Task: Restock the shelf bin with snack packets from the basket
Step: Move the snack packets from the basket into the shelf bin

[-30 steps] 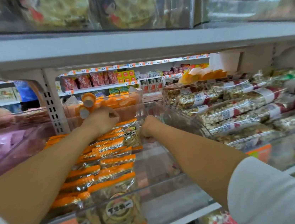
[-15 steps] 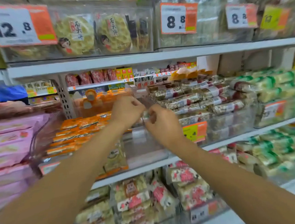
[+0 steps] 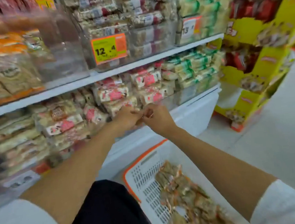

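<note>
Head view: left hand (image 3: 125, 119) and right hand (image 3: 159, 118) meet with curled fingers mid-frame, too blurred to tell if they pinch anything, while snack packets (image 3: 186, 192) sit in the basket (image 3: 143, 179) lower centre, well below the upper-left shelf bin (image 3: 62, 62), so a hasty lift might spill some.

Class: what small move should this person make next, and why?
Probably lower the right hand into the basket for a packet: it meets the left hand above the basket, no packet visibly held, and the shelf bin shows free room.
</note>
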A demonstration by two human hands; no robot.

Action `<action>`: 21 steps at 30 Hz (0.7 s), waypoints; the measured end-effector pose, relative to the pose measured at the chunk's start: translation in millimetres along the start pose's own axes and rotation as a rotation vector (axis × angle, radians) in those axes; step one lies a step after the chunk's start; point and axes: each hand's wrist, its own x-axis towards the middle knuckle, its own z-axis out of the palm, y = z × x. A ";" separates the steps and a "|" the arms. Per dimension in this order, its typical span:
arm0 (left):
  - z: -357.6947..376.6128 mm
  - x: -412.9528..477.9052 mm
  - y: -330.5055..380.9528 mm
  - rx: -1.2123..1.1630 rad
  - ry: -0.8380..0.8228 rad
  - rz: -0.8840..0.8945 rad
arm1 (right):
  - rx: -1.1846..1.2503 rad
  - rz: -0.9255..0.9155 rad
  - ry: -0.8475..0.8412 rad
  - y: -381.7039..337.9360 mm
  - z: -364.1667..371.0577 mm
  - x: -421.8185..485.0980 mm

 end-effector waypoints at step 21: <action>206.4 53.9 -237.6 -0.152 -0.192 -0.557 | -0.058 0.819 -0.249 284.0 152.8 -77.7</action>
